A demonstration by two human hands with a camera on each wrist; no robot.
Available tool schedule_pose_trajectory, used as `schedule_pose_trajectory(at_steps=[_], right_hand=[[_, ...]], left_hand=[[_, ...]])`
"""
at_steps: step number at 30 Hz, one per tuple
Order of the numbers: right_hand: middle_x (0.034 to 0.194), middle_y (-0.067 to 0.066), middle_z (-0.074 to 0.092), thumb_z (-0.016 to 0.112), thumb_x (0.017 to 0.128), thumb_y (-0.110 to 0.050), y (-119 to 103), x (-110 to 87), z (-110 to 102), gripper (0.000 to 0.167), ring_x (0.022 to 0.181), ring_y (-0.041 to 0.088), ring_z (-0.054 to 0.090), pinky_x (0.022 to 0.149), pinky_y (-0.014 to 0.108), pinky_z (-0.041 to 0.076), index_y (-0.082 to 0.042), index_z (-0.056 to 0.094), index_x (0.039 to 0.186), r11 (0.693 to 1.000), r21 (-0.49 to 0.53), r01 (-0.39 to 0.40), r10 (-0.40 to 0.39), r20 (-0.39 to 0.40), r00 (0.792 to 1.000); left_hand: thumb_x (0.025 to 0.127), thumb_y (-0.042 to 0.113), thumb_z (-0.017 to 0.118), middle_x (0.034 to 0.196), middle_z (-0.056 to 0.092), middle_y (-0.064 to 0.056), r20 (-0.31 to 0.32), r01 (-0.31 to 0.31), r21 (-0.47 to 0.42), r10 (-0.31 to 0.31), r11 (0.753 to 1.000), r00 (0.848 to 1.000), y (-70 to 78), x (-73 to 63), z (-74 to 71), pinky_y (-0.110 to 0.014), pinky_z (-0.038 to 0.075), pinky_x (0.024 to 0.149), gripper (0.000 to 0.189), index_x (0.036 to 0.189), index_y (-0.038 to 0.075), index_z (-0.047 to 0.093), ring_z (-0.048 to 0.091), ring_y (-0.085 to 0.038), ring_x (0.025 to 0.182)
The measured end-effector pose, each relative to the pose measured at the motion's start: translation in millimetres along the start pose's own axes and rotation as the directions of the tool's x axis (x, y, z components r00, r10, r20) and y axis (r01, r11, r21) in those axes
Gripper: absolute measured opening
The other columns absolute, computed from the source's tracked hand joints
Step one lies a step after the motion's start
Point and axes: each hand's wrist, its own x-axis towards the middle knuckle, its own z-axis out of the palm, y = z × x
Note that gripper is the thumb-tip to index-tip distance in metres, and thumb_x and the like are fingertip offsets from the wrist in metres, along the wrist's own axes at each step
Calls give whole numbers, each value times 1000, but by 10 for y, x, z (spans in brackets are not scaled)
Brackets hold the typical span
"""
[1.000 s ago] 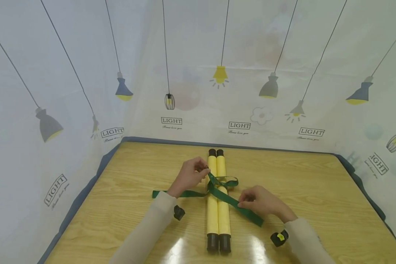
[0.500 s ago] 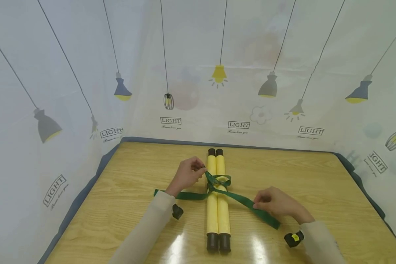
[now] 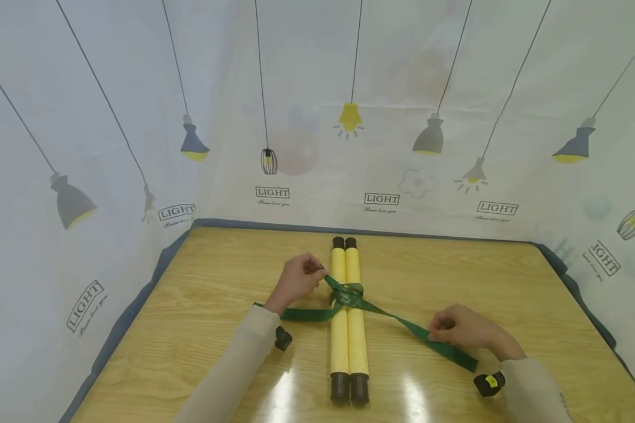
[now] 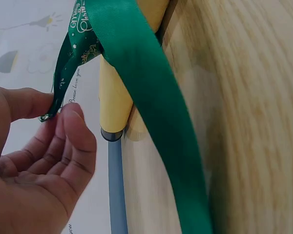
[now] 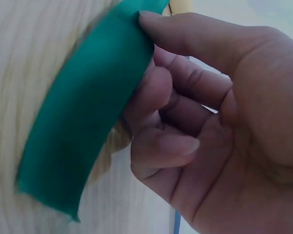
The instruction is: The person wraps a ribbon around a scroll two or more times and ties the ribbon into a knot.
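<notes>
Two yellow rods (image 3: 340, 338) with dark end caps lie side by side on the wooden table. A green ribbon (image 3: 347, 298) wraps round both near their middle and crosses in a knot on top. My left hand (image 3: 298, 280) pinches a narrow part of the ribbon, just left of the rods; gold and white print shows on it in the left wrist view. Out to the right, my right hand (image 3: 463, 330) pinches the other stretch between thumb and fingers, its cut end hanging past the hand (image 5: 51, 200). A loose tail (image 4: 158, 122) runs left beneath my left wrist.
The wooden table (image 3: 233, 252) has a blue-grey edge (image 3: 275, 225) along its back and sides. Behind it hangs a white sheet (image 3: 317, 117) printed with lamps. A small black camera (image 3: 489, 383) sits at the right wrist, another (image 3: 283, 338) at the left.
My right hand has moved right, drawing its stretch of ribbon out. The loop right of the rods has shrunk in against them. My left hand has shifted slightly left, still pinching.
</notes>
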Motion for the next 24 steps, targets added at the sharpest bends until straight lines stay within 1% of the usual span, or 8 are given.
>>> schedule_pose_trajectory(at_steps=[3,6,10,13,17,19,21,24], right_hand=[[80,-1,65,69,99,-24,3,-13,-15,15,62,4,51,56,22,46,-10,72,95,1000,0,-8,8,-9,1000],[86,-1,69,69,99,-25,-28,-9,-30,14,70,5,56,61,23,48,-12,73,97,1000,-28,-10,9,-41,999],[94,0,71,69,98,-25,-115,9,-41,12,80,10,62,66,26,51,-13,72,97,997,-71,-23,16,-100,995],[94,0,70,69,99,-26,-189,50,-51,13,79,12,61,66,27,51,-14,72,97,994,-102,-29,15,-142,990],[95,-2,69,68,99,-30,-274,171,-63,15,81,13,60,68,28,50,-16,73,102,989,-143,-32,3,-197,980],[96,-2,70,68,100,-31,-318,248,-61,16,82,13,61,69,29,51,-16,73,103,989,-147,-26,-6,-219,976],[97,-3,70,68,99,-31,-368,326,-53,15,84,13,62,71,30,51,-17,73,104,988,-152,-22,-15,-239,971],[98,-2,70,69,99,-30,-454,441,-37,14,84,13,62,72,31,51,-17,72,104,987,-158,-3,-40,-265,963]], left_hand=[[98,20,71,99,70,-10,-4,40,34,-40,999,999,4,-3,12,-29,57,68,16,102,6,66,65,-17,81],[98,27,71,105,69,-11,-15,78,62,-78,995,997,15,-6,21,-31,56,70,26,112,6,66,65,-20,88],[97,31,71,112,67,-12,-29,76,74,-74,994,997,46,-17,19,-34,55,76,38,125,6,63,63,-23,94],[96,27,72,113,66,-11,-51,10,80,-6,997,999,87,-32,8,-36,55,80,35,123,5,65,63,-23,95],[94,17,76,107,67,-9,-55,-146,128,154,981,987,183,-60,-4,-32,55,77,21,111,7,72,63,-24,93],[93,14,76,103,68,-9,-11,-234,169,239,957,971,247,-78,0,-28,55,74,15,106,8,74,64,-23,90],[92,13,77,100,69,-8,55,-316,202,311,927,949,307,-97,13,-24,54,72,12,103,9,75,64,-19,86],[91,12,79,96,70,-5,162,-386,224,356,895,920,375,-126,51,-20,51,69,11,102,9,77,60,-10,79]])
